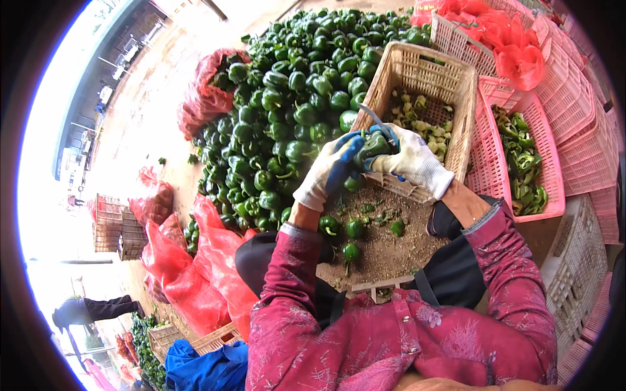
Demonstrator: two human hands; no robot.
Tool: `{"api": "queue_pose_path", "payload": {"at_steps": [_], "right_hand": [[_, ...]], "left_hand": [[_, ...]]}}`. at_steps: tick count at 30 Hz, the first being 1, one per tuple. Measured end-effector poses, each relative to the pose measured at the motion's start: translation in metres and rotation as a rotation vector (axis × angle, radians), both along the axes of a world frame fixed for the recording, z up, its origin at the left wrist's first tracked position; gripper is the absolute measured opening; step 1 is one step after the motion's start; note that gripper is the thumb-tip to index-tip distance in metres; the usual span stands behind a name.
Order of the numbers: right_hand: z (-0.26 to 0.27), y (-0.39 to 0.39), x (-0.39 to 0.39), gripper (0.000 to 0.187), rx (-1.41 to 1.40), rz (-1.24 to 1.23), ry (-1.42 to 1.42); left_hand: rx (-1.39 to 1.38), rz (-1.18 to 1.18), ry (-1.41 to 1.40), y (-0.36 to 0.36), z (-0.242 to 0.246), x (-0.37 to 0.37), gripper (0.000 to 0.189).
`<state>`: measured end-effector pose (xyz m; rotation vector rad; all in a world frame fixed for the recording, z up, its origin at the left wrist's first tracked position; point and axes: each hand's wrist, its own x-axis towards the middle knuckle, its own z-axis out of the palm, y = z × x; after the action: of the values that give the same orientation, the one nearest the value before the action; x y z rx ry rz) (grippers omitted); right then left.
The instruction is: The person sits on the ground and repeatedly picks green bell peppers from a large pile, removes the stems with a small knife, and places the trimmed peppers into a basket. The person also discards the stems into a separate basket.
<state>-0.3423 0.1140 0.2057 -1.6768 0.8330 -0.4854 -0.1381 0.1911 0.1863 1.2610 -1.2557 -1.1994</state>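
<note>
A green bell pepper [374,148] is held between both gloved hands, just in front of a beige plastic crate. My left hand [332,166], in a white and blue work glove, grips it from the left. My right hand [411,154], gloved alike, holds a knife [374,116] whose curved blade points up and left; its fingers also touch the pepper's right side. The knife's handle is mostly hidden by the hand. Pale pepper cores [433,132] lie in the beige crate [433,61]. To its left spreads a large heap of green bell peppers [293,122].
A pink crate [552,176] at right holds cut green pepper pieces [518,161]. Stacked pink crates [582,122] rise beyond it. Several loose peppers [354,228] lie on the littered ground [376,249]. Red mesh sacks [210,273] sit at left. Another person [93,310] bends over far left.
</note>
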Motion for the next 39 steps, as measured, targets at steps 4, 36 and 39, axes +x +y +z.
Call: {"api": "queue_pose_path", "payload": {"at_steps": [4, 36, 39], "right_hand": [[0.009, 0.0, -0.003, 0.047, 0.157, 0.022, -0.464], [-0.04, -0.057, 0.037, 0.03, 0.721, 0.098, -0.881], [0.003, -0.083, -0.027, 0.033, 0.638, -0.209, -1.005]], "left_hand": [[-0.015, -0.031, 0.318, 0.011, 0.021, -0.015, 0.054], [-0.595, 0.51, 0.01, -0.041, 0.024, -0.007, 0.026], [-0.455, 0.457, 0.227, -0.04, 0.025, -0.006, 0.032]]}}
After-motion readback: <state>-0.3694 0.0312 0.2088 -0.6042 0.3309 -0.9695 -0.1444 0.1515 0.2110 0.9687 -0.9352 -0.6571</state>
